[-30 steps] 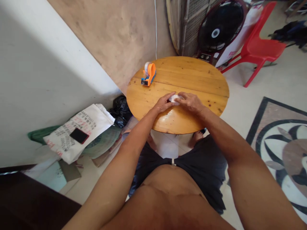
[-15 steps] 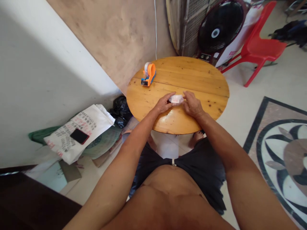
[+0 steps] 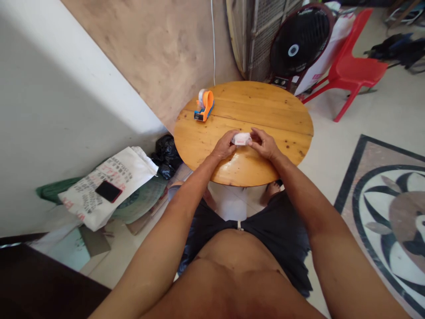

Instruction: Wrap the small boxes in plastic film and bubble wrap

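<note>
Between my two hands, over the near half of a round wooden table (image 3: 259, 104), is a small whitish package (image 3: 242, 139) in clear plastic with faint reddish print. My left hand (image 3: 226, 144) grips its left end, fingers curled round it. At the right end, my right hand (image 3: 264, 144) holds it with the thumb low and the fingers bent above. Toward the table's far left edge stands an orange and blue tape dispenser (image 3: 205, 105) with a roll of tape in it, apart from both hands.
A black fan (image 3: 300, 42) and a red plastic chair (image 3: 360, 66) stand beyond the table to the right. On the left, a dark phone (image 3: 109, 191) lies on a white printed sack (image 3: 88, 201). A black plastic bag (image 3: 167, 153) sits beside the table's left edge.
The package has turned slightly, and its printed side shows more squarely. My right thumb and fingers have shifted onto its right end. The whole view has moved a little.
</note>
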Motion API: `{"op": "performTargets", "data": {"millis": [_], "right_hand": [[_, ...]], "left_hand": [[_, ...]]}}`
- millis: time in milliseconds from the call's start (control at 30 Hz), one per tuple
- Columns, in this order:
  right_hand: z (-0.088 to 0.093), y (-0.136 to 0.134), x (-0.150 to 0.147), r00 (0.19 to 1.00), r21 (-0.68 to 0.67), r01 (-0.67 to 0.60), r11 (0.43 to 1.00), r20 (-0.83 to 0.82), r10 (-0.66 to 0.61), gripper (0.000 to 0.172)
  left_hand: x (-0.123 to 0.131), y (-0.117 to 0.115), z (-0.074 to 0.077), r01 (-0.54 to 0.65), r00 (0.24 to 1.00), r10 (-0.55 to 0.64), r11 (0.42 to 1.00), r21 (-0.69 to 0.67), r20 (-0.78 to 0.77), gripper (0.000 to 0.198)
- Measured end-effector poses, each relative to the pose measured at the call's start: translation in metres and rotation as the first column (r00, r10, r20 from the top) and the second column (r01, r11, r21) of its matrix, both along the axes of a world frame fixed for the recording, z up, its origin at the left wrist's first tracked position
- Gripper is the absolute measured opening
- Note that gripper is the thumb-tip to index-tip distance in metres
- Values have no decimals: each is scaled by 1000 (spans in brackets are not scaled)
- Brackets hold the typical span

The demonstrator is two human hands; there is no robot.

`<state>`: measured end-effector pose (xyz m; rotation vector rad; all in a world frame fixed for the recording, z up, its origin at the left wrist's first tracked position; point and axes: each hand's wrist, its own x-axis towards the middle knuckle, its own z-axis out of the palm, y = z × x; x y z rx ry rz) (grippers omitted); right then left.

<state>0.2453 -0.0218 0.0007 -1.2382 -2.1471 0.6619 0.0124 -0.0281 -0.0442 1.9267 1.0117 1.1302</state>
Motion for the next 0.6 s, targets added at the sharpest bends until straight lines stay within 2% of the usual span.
{"op": "performTargets", "data": {"millis": [100,267,467,600], "right_hand": [[-1,2,-8,999,24,39,999,-13,-39,74],[-2,-1,-20,992,131,83,988,80,-94,71],[-3,-2,-20,989,126,82,989,116,-97,59],[-3,-3,-19,990,122,84,989,102,-97,59]], "left_hand": [[1,1,-1,-1,1000,1,1000,-20,7,58],[1,2,-4,-8,1000,8,1000,-30,7,60],[1,3,-4,-18,1000,17,999,-46,-3,62],[1,4,-7,-8,999,10,998,-69,32,64]]}}
